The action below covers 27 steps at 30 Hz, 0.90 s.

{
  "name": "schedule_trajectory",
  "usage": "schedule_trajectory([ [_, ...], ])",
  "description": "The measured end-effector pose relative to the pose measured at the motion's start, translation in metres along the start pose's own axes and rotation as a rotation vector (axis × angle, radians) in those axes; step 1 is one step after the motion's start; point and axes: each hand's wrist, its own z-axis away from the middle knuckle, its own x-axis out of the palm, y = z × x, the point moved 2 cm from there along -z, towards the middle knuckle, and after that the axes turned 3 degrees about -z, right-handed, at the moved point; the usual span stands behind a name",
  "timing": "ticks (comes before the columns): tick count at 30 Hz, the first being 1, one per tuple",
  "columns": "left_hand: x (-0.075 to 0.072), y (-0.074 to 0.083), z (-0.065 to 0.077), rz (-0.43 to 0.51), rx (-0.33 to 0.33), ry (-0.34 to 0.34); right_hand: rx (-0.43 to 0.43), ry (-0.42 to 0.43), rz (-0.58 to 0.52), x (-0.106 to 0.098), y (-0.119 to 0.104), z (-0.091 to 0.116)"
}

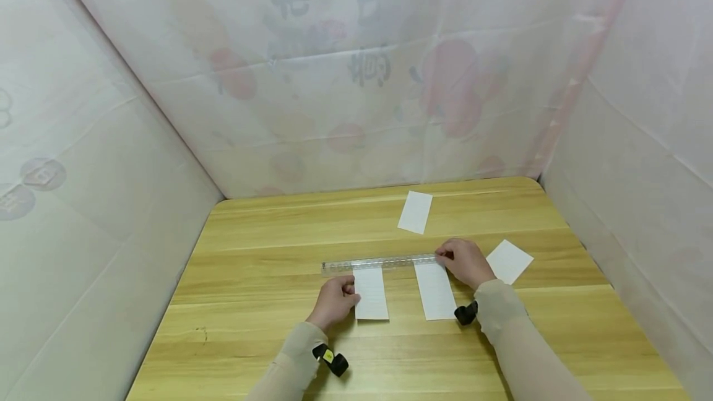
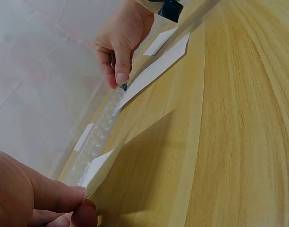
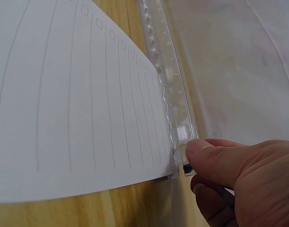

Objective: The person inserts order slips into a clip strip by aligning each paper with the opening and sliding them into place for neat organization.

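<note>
A clear plastic ruler (image 1: 384, 262) with a wavy edge lies across the top ends of two lined paper slips. Between thumb and fingers, my right hand (image 1: 465, 263) pinches the ruler's right end, also seen in the right wrist view beside the right lined slip (image 3: 87, 104). My left hand (image 1: 333, 303) pinches the left edge of the left lined slip (image 1: 370, 293). In the left wrist view this slip (image 2: 101, 168) is tilted up from the wood, casting a shadow. The right slip (image 1: 436, 289) lies on the table below the ruler's right part.
One white paper slip (image 1: 415, 211) lies farther back on the wooden table (image 1: 250, 234). Another white slip (image 1: 508, 261) lies to the right, partly behind my right wrist. Printed fabric walls (image 1: 334, 110) enclose the table at the back and both sides.
</note>
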Motion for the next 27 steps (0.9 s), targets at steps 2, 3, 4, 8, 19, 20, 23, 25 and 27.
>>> schedule_trajectory([
  [2, 0.0011, -0.0002, -0.0008, 0.003, -0.001, 0.001, -0.001, 0.000, 0.002, -0.0001, 0.0000, 0.0000],
  [3, 0.0014, 0.0000, -0.0011, 0.004, -0.003, 0.002, -0.001, 0.001, 0.004, -0.0002, 0.0000, -0.0001],
  [4, 0.0018, -0.0001, -0.0015, 0.007, -0.005, 0.002, -0.002, 0.001, 0.006, -0.0002, 0.0001, -0.0002],
  [8, 0.0032, -0.0002, -0.0025, 0.016, -0.007, 0.000, -0.001, -0.001, 0.010, -0.0002, 0.0007, -0.0006],
  [19, 0.0050, -0.0003, -0.0032, 0.007, 0.012, 0.000, 0.003, -0.010, 0.005, -0.0008, 0.0002, -0.0002],
  [20, 0.0051, 0.0003, -0.0030, 0.007, 0.011, 0.001, 0.001, -0.009, 0.005, -0.0009, 0.0000, -0.0001],
  [23, 0.0055, 0.0025, -0.0021, 0.011, 0.007, -0.001, 0.001, -0.009, 0.004, -0.0011, -0.0004, -0.0001],
  [25, 0.0060, 0.0041, -0.0017, 0.015, 0.008, -0.002, 0.004, -0.009, 0.002, -0.0010, -0.0003, -0.0001],
  [27, 0.0064, 0.0056, -0.0013, 0.023, 0.007, -0.005, 0.007, -0.009, -0.002, -0.0010, 0.0001, -0.0003],
])
